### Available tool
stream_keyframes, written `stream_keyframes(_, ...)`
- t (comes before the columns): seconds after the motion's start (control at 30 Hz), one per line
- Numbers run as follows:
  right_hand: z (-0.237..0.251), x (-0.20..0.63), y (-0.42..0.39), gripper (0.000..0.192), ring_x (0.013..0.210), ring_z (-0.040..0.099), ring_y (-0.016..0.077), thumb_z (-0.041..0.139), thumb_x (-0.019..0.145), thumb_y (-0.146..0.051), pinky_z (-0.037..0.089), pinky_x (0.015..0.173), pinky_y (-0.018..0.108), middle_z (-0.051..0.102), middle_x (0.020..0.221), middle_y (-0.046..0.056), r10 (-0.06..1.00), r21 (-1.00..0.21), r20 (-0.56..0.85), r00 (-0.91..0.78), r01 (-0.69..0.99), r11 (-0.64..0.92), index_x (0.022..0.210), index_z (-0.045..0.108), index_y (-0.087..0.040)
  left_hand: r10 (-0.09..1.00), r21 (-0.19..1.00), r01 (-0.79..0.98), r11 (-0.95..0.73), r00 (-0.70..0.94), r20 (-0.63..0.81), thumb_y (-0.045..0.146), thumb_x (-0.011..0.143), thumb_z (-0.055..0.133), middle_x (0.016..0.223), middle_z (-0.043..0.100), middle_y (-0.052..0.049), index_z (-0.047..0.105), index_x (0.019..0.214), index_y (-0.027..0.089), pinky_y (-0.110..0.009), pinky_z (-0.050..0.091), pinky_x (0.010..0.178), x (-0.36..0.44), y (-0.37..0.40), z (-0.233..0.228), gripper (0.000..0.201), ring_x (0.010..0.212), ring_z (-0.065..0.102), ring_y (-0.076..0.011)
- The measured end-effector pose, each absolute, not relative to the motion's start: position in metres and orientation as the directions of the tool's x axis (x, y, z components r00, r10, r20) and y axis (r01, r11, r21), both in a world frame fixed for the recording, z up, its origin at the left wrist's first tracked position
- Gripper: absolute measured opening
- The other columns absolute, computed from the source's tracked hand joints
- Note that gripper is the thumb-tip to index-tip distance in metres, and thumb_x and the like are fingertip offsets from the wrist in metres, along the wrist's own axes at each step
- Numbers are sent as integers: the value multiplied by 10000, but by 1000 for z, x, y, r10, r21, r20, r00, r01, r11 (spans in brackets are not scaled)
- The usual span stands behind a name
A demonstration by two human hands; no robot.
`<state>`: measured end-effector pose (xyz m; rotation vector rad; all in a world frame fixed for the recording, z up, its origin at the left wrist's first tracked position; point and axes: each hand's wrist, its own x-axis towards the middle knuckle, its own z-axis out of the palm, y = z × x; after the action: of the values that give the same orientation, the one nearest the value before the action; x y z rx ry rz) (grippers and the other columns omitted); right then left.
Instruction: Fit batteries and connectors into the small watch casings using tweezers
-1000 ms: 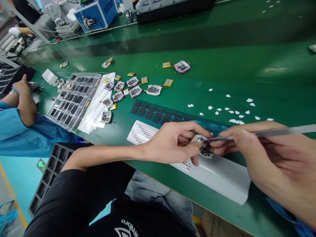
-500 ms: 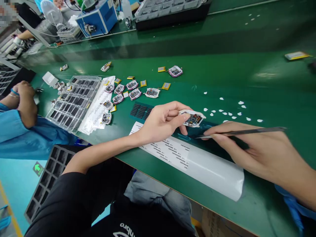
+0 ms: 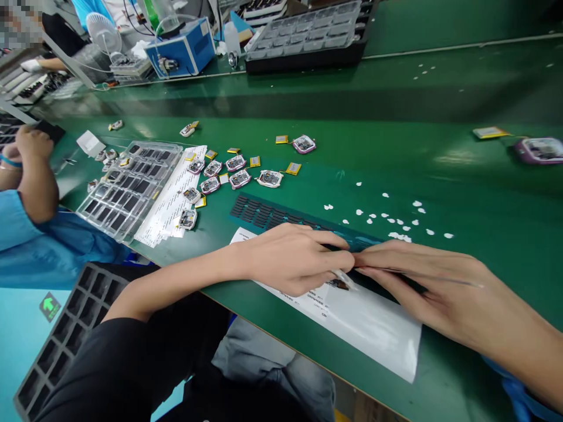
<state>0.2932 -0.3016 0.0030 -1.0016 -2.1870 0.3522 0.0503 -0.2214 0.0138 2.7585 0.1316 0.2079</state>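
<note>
White watch module [image 3: 341, 283] lower now, between hands [image 3: 299, 258].

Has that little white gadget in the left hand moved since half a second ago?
Yes. The gadget has come down toward the person: it was above the dark blue strip, and now lies on the white sheet, under the left hand.

The hands [image 3: 352, 266] hide most of the small white device [image 3: 341, 281]; the tweezers [image 3: 440, 280] are blurred.

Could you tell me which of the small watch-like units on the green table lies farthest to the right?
The pink-rimmed unit at the right edge of the picture, beside a yellow battery, far from the cluster near the clear tray.
</note>
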Motion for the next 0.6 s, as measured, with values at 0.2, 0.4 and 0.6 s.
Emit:
stream_keyframes(0.2, 5, 295, -312, 339, 861, 795, 184, 507, 1005, -164, 643, 590, 271, 814, 990, -31, 680, -356, 491, -544, 587, 727, 1211, 715, -335, 115, 341, 63, -938, 984, 137, 251, 1076, 375, 932, 763, -96, 627, 1072, 179, -401, 454, 859, 52, -218, 16, 262, 1249, 655, -269)
stream_keyframes(0.4, 12, 300, -320, 465, 1034, 773, 163, 580, 1014, -146, 654, 865, 301, 800, 1178, -53, 711, -253, 519, -475, 709, 658, 1417, 609, -377, 109, 322, 69, -944, 988, 106, 252, 1081, 379, 817, 708, -84, 652, 1086, 162, -406, 431, 844, 52, -216, 17, 288, 1131, 652, -270)
stream_keyframes(0.6, 21, 296, -325, 519, 907, 766, 161, 642, 989, -138, 616, 806, 350, 805, 1081, -58, 747, -279, 589, -309, 789, 547, 1411, 617, -439, 269, 787, 7, -617, 942, 202, 319, 1081, 426, 1046, 755, -125, 600, 1084, 177, -373, 466, 852, 51, -226, 29, 225, 1090, 676, -244)
